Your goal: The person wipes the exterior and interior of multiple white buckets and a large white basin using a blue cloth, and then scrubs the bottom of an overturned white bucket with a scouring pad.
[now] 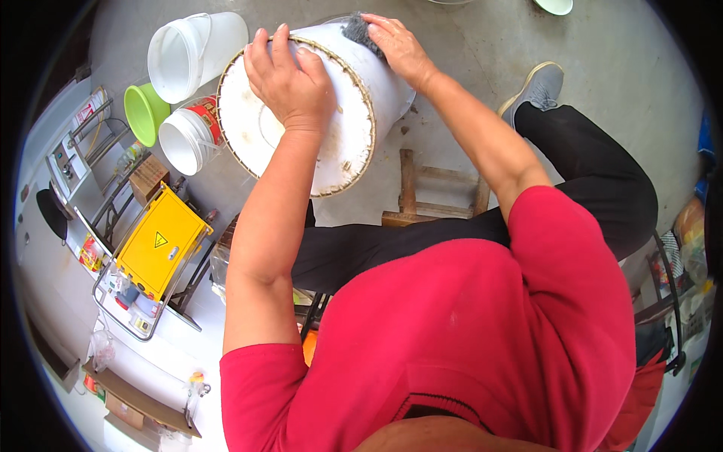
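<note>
A large white plastic bucket (350, 141) lies tilted in front of me, its underside facing up towards me. Brown grime lines the ridged edge of that base, and stains spot its surface. Across the base rests my left hand (291, 85), its fingers hooked over the far edge and its thumb spread. My right hand (401, 48) holds a dark grey scouring pad (358, 34), apparently steel wool, pressed against the bucket's outer side wall. The bucket's mouth is turned away from me and hidden.
Left of the bucket are a white pail (175, 59), a green tub (141, 113) and a smaller white pail with a red label (183, 141). A wooden stool (440, 192) stands under my legs. A yellow panel with a warning sign (164, 240) is at left.
</note>
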Motion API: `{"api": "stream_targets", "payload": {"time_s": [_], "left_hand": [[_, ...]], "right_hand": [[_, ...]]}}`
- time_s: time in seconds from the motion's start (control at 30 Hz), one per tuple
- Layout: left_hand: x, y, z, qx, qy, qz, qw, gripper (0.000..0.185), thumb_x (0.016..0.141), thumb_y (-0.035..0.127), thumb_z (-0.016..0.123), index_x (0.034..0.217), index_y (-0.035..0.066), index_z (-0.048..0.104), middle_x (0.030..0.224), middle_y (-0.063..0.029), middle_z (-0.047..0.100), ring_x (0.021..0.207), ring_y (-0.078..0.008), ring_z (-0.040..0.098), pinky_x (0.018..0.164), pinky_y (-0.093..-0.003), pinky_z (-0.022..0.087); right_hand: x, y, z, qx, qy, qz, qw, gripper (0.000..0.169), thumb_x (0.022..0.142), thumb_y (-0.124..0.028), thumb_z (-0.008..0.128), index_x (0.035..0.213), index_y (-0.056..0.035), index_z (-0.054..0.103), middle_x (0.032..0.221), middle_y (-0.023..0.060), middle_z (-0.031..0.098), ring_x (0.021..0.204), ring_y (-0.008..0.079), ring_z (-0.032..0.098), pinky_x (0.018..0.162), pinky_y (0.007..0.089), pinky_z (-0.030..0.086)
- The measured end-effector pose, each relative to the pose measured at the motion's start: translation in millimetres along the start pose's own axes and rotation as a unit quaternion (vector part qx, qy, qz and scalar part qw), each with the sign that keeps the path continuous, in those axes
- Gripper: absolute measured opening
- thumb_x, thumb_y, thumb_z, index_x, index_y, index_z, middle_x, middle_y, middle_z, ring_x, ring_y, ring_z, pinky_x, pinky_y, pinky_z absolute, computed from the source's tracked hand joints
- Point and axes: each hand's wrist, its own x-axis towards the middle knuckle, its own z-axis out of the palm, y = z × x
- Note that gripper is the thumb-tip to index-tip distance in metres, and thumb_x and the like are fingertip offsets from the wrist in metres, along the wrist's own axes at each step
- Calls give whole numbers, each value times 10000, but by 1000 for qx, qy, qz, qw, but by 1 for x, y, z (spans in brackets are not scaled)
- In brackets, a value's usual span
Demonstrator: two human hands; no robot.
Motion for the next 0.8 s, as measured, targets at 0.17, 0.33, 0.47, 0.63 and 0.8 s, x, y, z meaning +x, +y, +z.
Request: {"api": "stream_targets", "payload": {"time_s": [0.17, 0.33, 0.47, 0.63, 0.8], "left_hand": [[-3, -8, 2, 10, -7, -5, 1000, 395, 837, 185, 456, 1196, 45, 544, 1309, -197, 426, 1247, -385, 338, 1055, -487, 241], [1, 1, -1, 7, -15, -5, 1000, 399, 837, 177, 449, 1203, 44, 536, 1315, -202, 415, 1253, -393, 326, 1061, -493, 224], [-4, -5, -1, 13, -14, -10, 1000, 403, 839, 180, 445, 1208, 44, 532, 1324, -200, 408, 1256, -391, 324, 1057, -494, 227], [0, -2, -2, 15, -17, -3, 1000, 401, 841, 186, 440, 1201, 39, 537, 1313, -199, 419, 1257, -385, 326, 1057, -487, 231], [2, -9, 3, 5, 0, -1, 1000, 399, 810, 187, 485, 1184, 67, 554, 1304, -167, 432, 1247, -406, 332, 1046, -506, 245]], "right_hand": [[-11, -75, -6, -1, -2, -89, 996, 295, 891, -263, 526, 1118, -114, 643, 1140, 151, 588, 1117, 301, 504, 993, 371, 392], [6, 30, 6, -106, 12, 90, 990, 288, 877, -256, 531, 1100, -126, 661, 1144, 171, 563, 1065, 313, 530, 968, 352, 414], [-12, -48, -1, -51, 4, 6, 999, 295, 867, -275, 543, 1086, -121, 667, 1124, 170, 568, 1044, 307, 545, 948, 349, 427], [-31, -25, -4, -49, 51, 25, 997, 287, 854, -278, 574, 1067, -113, 674, 1062, 163, 585, 1020, 307, 560, 893, 347, 459], [-32, -22, -11, -59, 27, 72, 995, 273, 850, -265, 583, 1046, -104, 682, 1026, 157, 588, 971, 293, 583, 867, 344, 471]]}}
